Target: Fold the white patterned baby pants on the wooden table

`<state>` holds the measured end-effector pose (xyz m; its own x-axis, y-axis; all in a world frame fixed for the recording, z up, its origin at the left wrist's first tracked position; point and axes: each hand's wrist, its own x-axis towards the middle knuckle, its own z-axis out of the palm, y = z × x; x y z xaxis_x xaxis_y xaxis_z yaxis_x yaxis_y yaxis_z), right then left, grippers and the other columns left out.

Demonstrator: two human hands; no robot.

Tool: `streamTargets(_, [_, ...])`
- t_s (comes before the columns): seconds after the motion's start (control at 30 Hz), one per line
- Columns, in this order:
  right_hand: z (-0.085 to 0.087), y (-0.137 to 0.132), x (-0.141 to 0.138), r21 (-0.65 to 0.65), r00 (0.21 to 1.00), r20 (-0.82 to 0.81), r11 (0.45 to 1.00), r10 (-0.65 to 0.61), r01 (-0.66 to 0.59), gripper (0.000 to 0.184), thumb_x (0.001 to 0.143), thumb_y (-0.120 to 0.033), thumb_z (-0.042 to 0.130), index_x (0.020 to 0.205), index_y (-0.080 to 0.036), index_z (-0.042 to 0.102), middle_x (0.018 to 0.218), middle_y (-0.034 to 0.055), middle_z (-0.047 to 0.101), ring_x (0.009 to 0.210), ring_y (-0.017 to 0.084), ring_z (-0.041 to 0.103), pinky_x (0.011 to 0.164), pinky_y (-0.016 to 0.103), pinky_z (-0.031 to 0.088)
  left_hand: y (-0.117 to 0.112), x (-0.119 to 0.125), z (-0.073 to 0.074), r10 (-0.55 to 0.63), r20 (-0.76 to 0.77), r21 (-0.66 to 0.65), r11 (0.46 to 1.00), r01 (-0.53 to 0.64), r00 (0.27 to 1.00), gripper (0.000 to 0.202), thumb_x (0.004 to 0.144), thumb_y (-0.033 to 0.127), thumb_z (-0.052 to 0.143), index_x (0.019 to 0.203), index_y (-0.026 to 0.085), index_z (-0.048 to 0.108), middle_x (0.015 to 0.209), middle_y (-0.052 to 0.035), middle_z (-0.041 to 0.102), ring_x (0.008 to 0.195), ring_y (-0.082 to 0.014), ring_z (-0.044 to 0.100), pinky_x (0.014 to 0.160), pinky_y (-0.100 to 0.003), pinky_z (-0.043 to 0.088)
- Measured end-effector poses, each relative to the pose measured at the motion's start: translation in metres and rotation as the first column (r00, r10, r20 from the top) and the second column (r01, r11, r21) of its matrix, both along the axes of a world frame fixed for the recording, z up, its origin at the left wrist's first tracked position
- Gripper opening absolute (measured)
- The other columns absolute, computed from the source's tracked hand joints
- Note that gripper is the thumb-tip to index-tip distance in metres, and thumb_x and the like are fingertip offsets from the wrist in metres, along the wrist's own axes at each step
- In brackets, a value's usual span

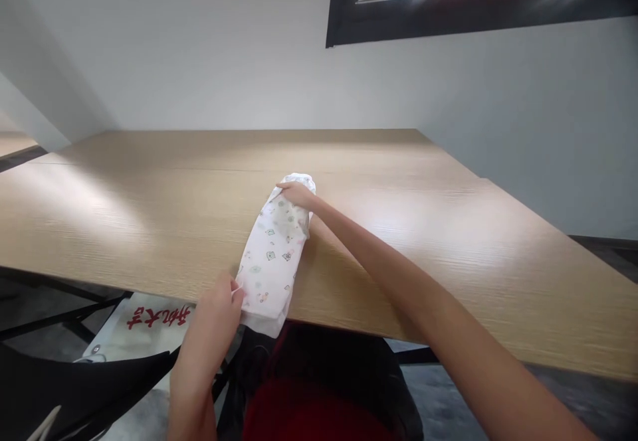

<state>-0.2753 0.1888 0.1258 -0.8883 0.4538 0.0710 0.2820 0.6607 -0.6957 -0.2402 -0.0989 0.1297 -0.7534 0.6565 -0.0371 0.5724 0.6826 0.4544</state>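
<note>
A small white cloth with a tiny coloured print (272,258) lies folded in a long strip on the wooden table (448,242), its near end hanging over the table's front edge. My left hand (216,308) pinches the near left corner of the cloth at the edge. My right hand (298,193) reaches out and grips the far end of the cloth, where it bunches up.
A white bag with red characters (149,325) lies on the floor under the table at the left. A black chair part (74,388) is at the lower left. A grey wall and a dark window frame (473,9) stand behind the table.
</note>
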Motion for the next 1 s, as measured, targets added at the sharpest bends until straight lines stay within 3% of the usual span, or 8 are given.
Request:
streamTargets(0.13, [-0.021, -0.005, 0.014, 0.208, 0.997, -0.002, 0.975, 0.083, -0.081, 0.049, 0.087, -0.011, 0.032, 0.135, -0.014, 0.041, 0.127, 0.0103, 0.049, 0.121, 0.026, 0.038, 0.102, 0.038, 0.031, -0.001, 0.008, -0.007, -0.133, -0.079, -0.077, 0.989, 0.127, 0.988, 0.017, 0.085, 0.02, 0.028, 0.073, 0.021, 0.04, 0.061, -0.0008, 0.055, 0.057, -0.0172, 0.056, 0.048, -0.024, 0.039])
streamTargets(0.27, [-0.021, 0.009, 0.047, 0.371, 0.976, 0.075, 0.902, 0.207, -0.219, 0.052, 0.09, -0.015, 0.024, 0.141, -0.011, 0.027, 0.136, 0.0112, 0.04, 0.124, 0.024, 0.035, 0.103, 0.039, 0.031, 0.011, 0.019, 0.007, -0.253, -0.042, -0.178, 0.954, 0.242, 0.967, 0.015, 0.086, 0.022, 0.035, 0.083, 0.018, 0.049, 0.076, -0.0043, 0.058, 0.07, -0.0199, 0.06, 0.063, -0.03, 0.046])
streamTargets(0.43, [-0.014, 0.008, 0.082, 0.243, 0.936, 0.107, 0.904, 0.335, -0.351, 0.056, 0.085, -0.01, 0.023, 0.139, -0.019, 0.034, 0.139, 0.0033, 0.038, 0.126, 0.019, 0.035, 0.104, 0.039, 0.031, 0.088, -0.021, 0.028, -0.379, -0.292, -0.181, 0.923, 0.339, 0.878, 0.038, 0.086, 0.023, 0.043, 0.124, 0.017, 0.045, 0.133, -0.0146, 0.038, 0.113, -0.0285, 0.048, 0.087, -0.039, 0.044])
streamTargets(0.57, [-0.018, 0.016, 0.084, 0.368, 0.908, 0.219, 0.832, 0.356, -0.415, 0.05, 0.089, -0.013, 0.024, 0.136, -0.022, 0.039, 0.142, 0.0014, 0.033, 0.131, 0.022, 0.026, 0.108, 0.05, 0.018, 0.141, -0.034, 0.012, -0.568, -0.242, -0.263, 0.819, 0.511, 0.787, 0.04, 0.091, 0.021, 0.037, 0.13, 0.015, 0.042, 0.136, -0.0112, 0.042, 0.125, -0.0247, 0.039, 0.101, -0.039, 0.034])
streamTargets(0.67, [-0.019, 0.04, 0.071, 0.443, 0.926, 0.318, 0.831, 0.205, -0.336, 0.047, 0.094, -0.021, 0.022, 0.141, -0.017, 0.029, 0.146, 0.0061, 0.022, 0.134, 0.026, 0.015, 0.105, 0.061, 0.005, 0.123, -0.004, -0.008, -0.55, -0.238, -0.291, 0.827, 0.481, 0.801, 0.043, 0.094, 0.022, 0.032, 0.135, 0.01, 0.036, 0.142, -0.0153, 0.033, 0.13, -0.031, 0.031, 0.103, -0.049, 0.029])
streamTargets(0.8, [-0.01, 0.053, 0.059, 0.481, 0.917, 0.358, 0.809, 0.172, -0.34, 0.044, 0.097, -0.023, 0.02, 0.139, -0.019, 0.031, 0.146, 0.008, 0.021, 0.134, 0.027, 0.017, 0.103, 0.064, 0.007, 0.051, 0.031, -0.009, -0.607, -0.228, -0.24, 0.793, 0.56, 0.761, 0.042, 0.094, 0.024, 0.032, 0.136, 0.023, 0.036, 0.143, -0.0059, 0.033, 0.13, -0.0272, 0.032, 0.104, -0.049, 0.031])
streamTargets(0.93, [0.006, -0.001, 0.079, 0.566, 0.851, 0.437, 0.647, 0.291, -0.511, 0.033, 0.095, -0.027, 0.033, 0.119, -0.02, 0.055, 0.13, 0.0124, 0.047, 0.122, 0.032, 0.038, 0.102, 0.062, 0.013, 0.008, 0.014, 0.005, -0.718, -0.158, -0.267, 0.692, 0.671, 0.678, 0.057, 0.084, 0.014, 0.046, 0.134, 0.038, 0.035, 0.144, 0.0016, 0.031, 0.131, -0.0241, 0.031, 0.105, -0.048, 0.03])
streamTargets(1.0, [0.01, -0.042, 0.103, 0.519, 0.825, 0.437, 0.65, 0.358, -0.556, 0.043, 0.095, -0.045, 0.034, 0.123, -0.018, 0.052, 0.128, 0.0163, 0.048, 0.117, 0.035, 0.042, 0.1, 0.061, 0.022, 0.003, -0.004, 0.003, -0.705, -0.19, -0.344, 0.7, 0.626, 0.683, 0.077, 0.073, 0.0, 0.044, 0.135, 0.043, 0.031, 0.147, 0.0025, 0.022, 0.134, -0.0279, 0.023, 0.105, -0.052, 0.027])
